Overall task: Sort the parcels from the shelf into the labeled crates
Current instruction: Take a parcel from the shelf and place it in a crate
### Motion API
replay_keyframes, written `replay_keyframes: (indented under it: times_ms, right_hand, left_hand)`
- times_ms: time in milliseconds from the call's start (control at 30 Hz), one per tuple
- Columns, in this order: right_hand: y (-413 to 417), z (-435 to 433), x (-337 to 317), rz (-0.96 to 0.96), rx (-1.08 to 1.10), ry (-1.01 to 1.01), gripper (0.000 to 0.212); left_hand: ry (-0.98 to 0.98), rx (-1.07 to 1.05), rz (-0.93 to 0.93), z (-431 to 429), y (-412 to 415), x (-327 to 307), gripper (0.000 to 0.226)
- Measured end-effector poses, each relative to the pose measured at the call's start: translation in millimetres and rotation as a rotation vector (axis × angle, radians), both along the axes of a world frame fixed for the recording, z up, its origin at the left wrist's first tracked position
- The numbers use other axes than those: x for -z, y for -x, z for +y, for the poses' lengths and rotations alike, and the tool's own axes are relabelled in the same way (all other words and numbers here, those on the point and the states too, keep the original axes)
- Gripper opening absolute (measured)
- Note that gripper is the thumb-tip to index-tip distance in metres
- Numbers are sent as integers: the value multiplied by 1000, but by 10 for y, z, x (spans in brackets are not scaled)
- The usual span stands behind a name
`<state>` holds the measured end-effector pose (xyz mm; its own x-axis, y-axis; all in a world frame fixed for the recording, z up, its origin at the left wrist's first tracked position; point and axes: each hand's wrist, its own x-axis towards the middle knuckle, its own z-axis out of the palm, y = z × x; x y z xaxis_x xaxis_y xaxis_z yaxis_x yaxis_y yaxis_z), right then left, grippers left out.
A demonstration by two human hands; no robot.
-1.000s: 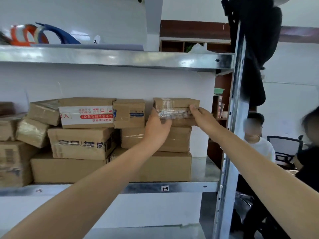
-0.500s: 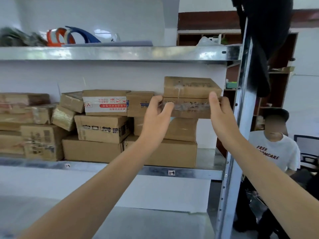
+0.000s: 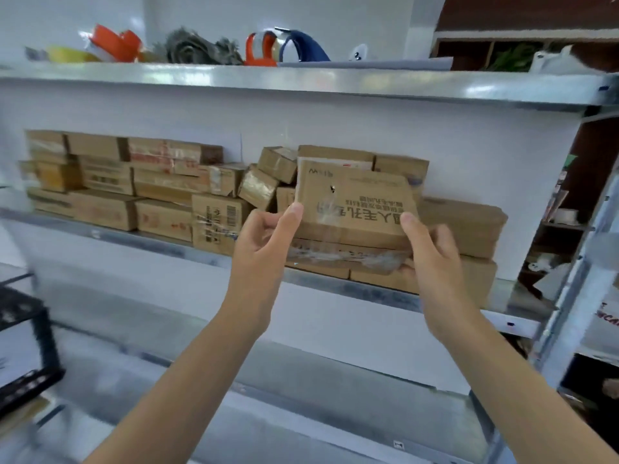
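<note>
Parcel (taped cardboard) clamped between left hand and right hand, fingers curled round its ends.

Bright even light, glare on the metal shelf edge, motion blur throughout, wide-angle bending at edges

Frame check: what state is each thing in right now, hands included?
held parcel: taped, held in front of the stack, top face tilted toward the camera.
left hand: grips the parcel's left end.
right hand: grips its right end.
stacked parcels: closed, resting on the shelf.
metal shelf: carrying the stack.
tape dispenser: lying on the upper shelf.
black crate: contents not visible.
</note>
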<state>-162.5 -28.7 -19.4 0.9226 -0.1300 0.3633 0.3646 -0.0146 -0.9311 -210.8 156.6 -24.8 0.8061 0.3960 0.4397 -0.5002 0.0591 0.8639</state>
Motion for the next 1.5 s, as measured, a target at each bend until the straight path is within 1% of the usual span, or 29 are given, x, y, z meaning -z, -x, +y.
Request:
replay_keyframes:
  times_ms: [67, 167, 200, 367, 467, 533, 767, 867, 933, 967, 1100, 1200, 1233, 1333, 1433, 1500]
  right_hand:
    - [54, 316, 145, 36, -62, 14, 31]
    - [141, 763, 427, 108, -171, 77, 31]
    - [175, 909, 529, 124, -219, 104, 31]
    - [467, 1624, 950, 98, -375, 286, 30]
    - [690, 2034, 1165, 69, -482, 361, 24]
    - [825, 2287, 1310, 73, -558, 363, 19]
    - [1213, 3043, 1669, 152, -755, 320, 21]
    - [1350, 3335, 1777, 183, -827, 324, 25]
    - [1408, 3516, 1857, 183, -857, 353, 28]
    - [1422, 3578, 1886, 175, -868, 371, 28]
    - [1398, 3831, 1978, 160, -962, 391, 28]
    - [1331, 4045, 2066, 195, -1016, 390, 19]
    - [1307, 4116, 2090, 207, -1032, 389, 21]
    - [1223, 4320, 2138, 250, -1067, 395, 36]
    - [1084, 4535, 2145, 256, -1098, 347, 36]
    - [941, 4692, 2128, 221, -1083, 347, 32]
  left_hand:
    - [16, -53, 51, 312, 128, 166, 35]
    - [53, -125, 83, 768, 342, 454, 16]
    - [54, -154, 100, 912, 426, 555, 14]
    - [80, -278, 210, 1538, 960, 1071, 18]
    - [103, -379, 260, 1873, 1316, 1354, 20]
    - [87, -443, 281, 2078, 1554, 1513, 20]
    - [-43, -580, 376, 2671, 2283, 1898, 23]
    - [-112, -723, 448, 2927, 2496, 2037, 24]
    - [-120, -806, 491, 3033, 2618, 2101, 17]
    - [-117, -827, 499, 3049, 2661, 2120, 18]
    - [-67, -874, 519, 3143, 2758, 2236, 28]
    - [54, -913, 520, 3250, 2726, 2311, 27]
    - [93, -925, 522, 3283, 2702, 2319, 26]
    - [165, -969, 532, 3402, 2615, 2366, 23]
    - [208, -1007, 509, 3469, 2506, 2359, 21]
    - [231, -1013, 466, 3499, 2401, 2315, 22]
